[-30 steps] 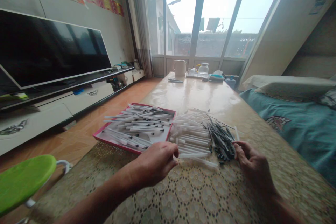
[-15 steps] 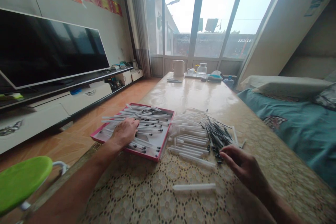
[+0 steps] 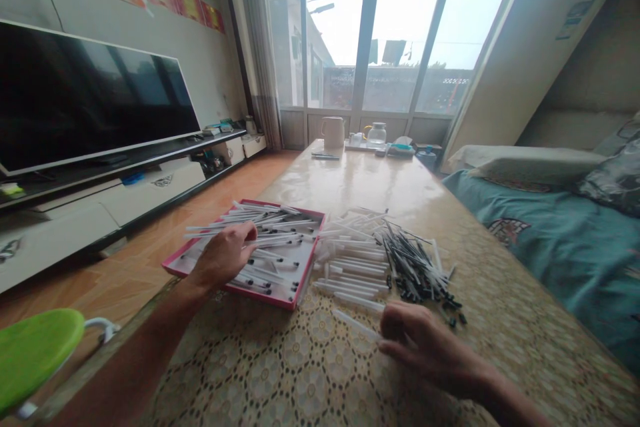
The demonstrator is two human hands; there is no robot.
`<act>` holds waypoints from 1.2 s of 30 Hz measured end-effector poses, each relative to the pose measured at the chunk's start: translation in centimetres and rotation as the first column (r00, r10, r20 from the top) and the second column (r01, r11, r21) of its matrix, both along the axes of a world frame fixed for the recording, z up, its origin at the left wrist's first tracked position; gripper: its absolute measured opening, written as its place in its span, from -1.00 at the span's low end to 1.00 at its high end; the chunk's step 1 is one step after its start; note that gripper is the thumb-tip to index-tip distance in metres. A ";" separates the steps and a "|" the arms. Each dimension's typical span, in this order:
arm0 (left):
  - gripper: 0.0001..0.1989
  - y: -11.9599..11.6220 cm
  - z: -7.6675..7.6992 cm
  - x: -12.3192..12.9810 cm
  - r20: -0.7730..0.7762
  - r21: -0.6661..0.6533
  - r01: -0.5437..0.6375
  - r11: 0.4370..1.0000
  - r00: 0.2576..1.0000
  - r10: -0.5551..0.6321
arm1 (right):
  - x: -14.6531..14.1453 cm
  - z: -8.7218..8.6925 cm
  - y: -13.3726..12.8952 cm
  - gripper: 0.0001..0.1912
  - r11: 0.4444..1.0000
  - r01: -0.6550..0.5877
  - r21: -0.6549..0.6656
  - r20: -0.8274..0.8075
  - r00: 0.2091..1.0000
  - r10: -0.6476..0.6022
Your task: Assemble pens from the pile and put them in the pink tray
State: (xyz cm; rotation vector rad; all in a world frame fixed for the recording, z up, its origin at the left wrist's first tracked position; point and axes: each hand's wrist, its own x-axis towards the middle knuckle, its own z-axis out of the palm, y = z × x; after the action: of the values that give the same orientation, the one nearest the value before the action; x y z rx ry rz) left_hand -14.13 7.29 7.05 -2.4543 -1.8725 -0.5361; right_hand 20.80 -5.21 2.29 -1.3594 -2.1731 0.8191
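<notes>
While the left hand (image 3: 225, 255), its grip indiscernible, lies over the pink tray (image 3: 305, 273) and the right hand (image 3: 420, 341) pinches a white tube (image 3: 356, 324) before the tube pile (image 3: 353, 285), a sideways brush could dislodge the overhanging tubes (image 3: 197, 232) at the tray's left rim.

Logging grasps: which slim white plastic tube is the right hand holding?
The nearest white plastic tube, jutting from the right hand; others lie farther back on the patterned table or in a shallow pink-rimmed tray.

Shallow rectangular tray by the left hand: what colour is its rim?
The rim is pinkish red, best seen in the head view.
</notes>
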 end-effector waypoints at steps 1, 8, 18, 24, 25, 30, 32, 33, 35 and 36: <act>-0.94 -0.4 0.3 0.3 0.065 0.029 -0.008 1.000 0.998 0.006 | 0.1 0.1 0.4 -0.86 0.997 0.070 0.017 -0.060 0.996 -0.069; -0.76 -4.5 -0.7 6.9 0.862 -0.168 0.237 0.957 0.506 0.026 | -1.0 1.1 3.3 -0.64 0.904 0.347 -0.249 -0.367 0.830 -0.420; -0.67 -8.8 -7.4 12.3 0.983 -0.166 0.387 0.907 0.139 0.121 | -4.3 2.4 11.9 -0.69 0.803 0.460 -0.378 -0.175 0.817 -0.550; -0.72 -8.9 -8.6 12.3 0.981 -0.164 0.407 0.899 0.162 0.106 | -4.3 2.0 13.7 -0.71 0.819 0.537 -0.202 -0.263 0.776 -0.574; -0.73 -8.9 -8.6 12.2 0.979 -0.173 0.422 0.890 0.174 0.108 | -3.9 2.0 13.0 -0.71 0.822 0.554 -0.135 -0.288 0.772 -0.567; -0.75 -8.9 -8.3 12.2 0.944 -0.236 0.473 0.849 0.319 0.085 | -2.2 2.5 6.9 -0.75 0.824 0.502 0.263 -0.326 0.850 -0.414; -0.76 -9.0 -8.1 12.2 0.923 -0.249 0.487 0.837 0.382 0.053 | -2.3 2.5 4.3 -0.78 0.811 0.116 0.574 0.029 0.986 -0.162; -0.76 -9.1 -8.0 12.2 0.913 -0.249 0.496 0.832 0.406 0.032 | -2.4 2.2 3.2 -0.80 0.805 -0.041 0.592 0.187 0.979 -0.087; -0.77 -9.2 -7.9 12.2 0.890 -0.229 0.517 0.825 0.454 -0.037 | -2.7 1.3 1.5 -0.80 0.821 -0.154 0.550 0.351 0.934 -0.060; -0.77 -9.2 -7.9 12.2 0.868 -0.205 0.526 0.826 0.487 -0.095 | -2.7 0.7 1.0 -0.89 0.838 -0.175 0.517 0.399 0.915 -0.055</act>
State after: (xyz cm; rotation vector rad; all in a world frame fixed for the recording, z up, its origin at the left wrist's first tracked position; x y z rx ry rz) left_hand -1.90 -1.95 -0.89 -3.2615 -1.8692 -1.7892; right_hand 18.06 -4.21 2.95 -1.2241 -2.4953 -0.1074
